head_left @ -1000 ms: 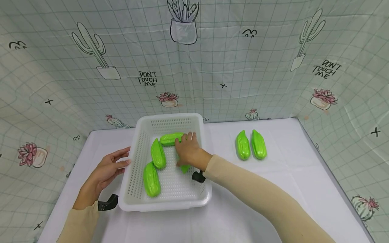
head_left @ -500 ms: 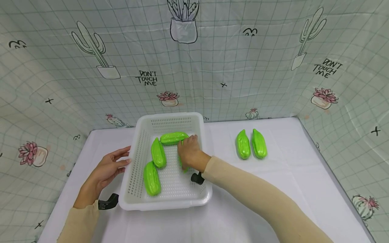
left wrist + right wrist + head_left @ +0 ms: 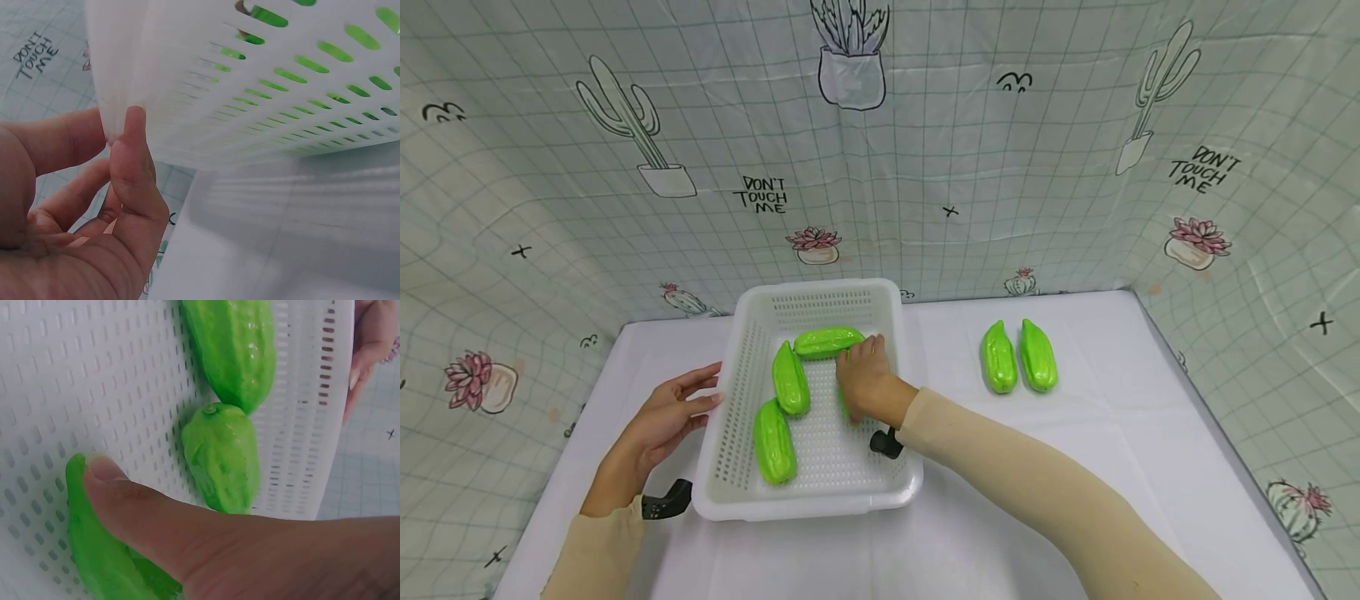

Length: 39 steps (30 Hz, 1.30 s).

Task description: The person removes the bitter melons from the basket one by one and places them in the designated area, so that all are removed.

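Observation:
A white perforated plastic basket [image 3: 805, 510] stands on the table, with several bright green, bumpy bitter melons in it. My left hand [image 3: 664, 417] pinches the basket's left rim, thumb and finger at the edge in the left wrist view. Inside the basket's right half, my right hand [image 3: 867, 379] grips one bitter melon [image 3: 103, 553], mostly covered by the hand in the head view; the right wrist view shows the thumb along its tapered end. Down the left side lie two more, an upper melon [image 3: 791, 379] and a lower melon [image 3: 774, 442]. Another melon [image 3: 823, 342] lies crosswise near the back.
On the white tablecloth [image 3: 1120, 467], right of the basket, two bitter melons lie side by side, a left one [image 3: 999, 358] and a right one [image 3: 1038, 357]. A patterned cloth [image 3: 925, 150] rises behind the table and along both sides.
My right hand's fingers have drawn in from spread to curled around the melon beneath, uncovering more of the back melon's end. The left hand has stayed at the rim.

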Tool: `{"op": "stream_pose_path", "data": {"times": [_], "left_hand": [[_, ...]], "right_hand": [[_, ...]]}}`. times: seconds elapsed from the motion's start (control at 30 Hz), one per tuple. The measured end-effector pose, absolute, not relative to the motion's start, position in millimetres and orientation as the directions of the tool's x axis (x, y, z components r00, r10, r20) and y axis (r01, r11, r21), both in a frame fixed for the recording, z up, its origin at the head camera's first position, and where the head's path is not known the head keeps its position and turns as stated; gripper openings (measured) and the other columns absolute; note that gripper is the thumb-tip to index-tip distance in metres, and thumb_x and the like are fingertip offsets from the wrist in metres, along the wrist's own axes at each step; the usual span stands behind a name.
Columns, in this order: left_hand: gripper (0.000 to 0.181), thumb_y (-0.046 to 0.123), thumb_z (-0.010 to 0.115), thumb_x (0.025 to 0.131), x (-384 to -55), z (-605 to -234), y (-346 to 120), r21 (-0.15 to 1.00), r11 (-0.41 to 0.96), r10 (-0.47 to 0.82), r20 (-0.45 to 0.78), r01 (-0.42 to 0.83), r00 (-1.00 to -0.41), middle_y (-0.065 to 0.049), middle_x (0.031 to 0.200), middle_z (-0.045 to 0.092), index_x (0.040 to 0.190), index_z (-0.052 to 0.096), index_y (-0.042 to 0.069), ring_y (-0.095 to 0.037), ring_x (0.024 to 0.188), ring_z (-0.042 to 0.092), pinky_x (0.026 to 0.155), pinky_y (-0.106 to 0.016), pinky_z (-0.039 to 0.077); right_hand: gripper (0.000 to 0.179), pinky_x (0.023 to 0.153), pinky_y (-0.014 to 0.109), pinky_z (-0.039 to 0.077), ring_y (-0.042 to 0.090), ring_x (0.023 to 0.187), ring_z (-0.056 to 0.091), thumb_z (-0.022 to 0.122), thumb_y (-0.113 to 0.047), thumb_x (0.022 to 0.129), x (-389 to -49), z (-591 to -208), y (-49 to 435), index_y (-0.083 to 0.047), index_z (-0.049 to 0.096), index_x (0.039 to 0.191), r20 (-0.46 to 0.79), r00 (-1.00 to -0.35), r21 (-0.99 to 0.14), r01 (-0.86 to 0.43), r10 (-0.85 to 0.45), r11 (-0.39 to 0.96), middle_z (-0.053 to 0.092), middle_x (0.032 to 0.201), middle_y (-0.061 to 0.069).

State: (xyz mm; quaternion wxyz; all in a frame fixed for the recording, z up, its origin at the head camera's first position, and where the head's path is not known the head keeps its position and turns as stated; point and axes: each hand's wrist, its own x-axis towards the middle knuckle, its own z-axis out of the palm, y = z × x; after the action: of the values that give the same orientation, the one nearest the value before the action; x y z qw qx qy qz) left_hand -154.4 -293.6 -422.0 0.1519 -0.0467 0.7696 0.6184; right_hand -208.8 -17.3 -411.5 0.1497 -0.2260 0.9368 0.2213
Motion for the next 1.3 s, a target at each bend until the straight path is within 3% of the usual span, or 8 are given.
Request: {"op": "stream_pose_path", "data": {"times": [0.7, 1.3], "left_hand": [[0.071, 0.007, 0.065, 0.105, -153.4, -421.7, -292.9, 0.941, 0.227, 0.119, -0.284, -0.253, -0.951, 0.002, 0.131, 0.053, 0.165, 0.028, -0.003, -0.005, 0.094, 0.062, 0.076, -0.022, 0.053], [0.071, 0.009, 0.065, 0.105, -152.5, -419.5, -293.4, 0.943, 0.221, 0.125, -0.281, -0.25, -0.951, 0.005, 0.129, 0.053, 0.164, 0.028, -0.003, -0.005, 0.095, 0.062, 0.077, -0.022, 0.053]], "right_hand": [[0.128, 0.128, 0.051, 0.022, 0.04, 0.157, 0.028, 0.079, -0.078, 0.076, -207.1, -415.3, -19.7, -0.01, 0.025, 0.169, -0.413, -0.854, 0.352, -0.47, -0.316, 0.809, 0.034, 0.168, 0.019], [0.127, 0.127, 0.054, 0.024, 0.041, 0.156, 0.031, 0.082, -0.077, 0.074, -204.5, -410.5, -15.4, -0.008, 0.03, 0.167, -0.365, -0.847, 0.313, -0.504, -0.388, 0.805, 0.038, 0.166, 0.02]]}}
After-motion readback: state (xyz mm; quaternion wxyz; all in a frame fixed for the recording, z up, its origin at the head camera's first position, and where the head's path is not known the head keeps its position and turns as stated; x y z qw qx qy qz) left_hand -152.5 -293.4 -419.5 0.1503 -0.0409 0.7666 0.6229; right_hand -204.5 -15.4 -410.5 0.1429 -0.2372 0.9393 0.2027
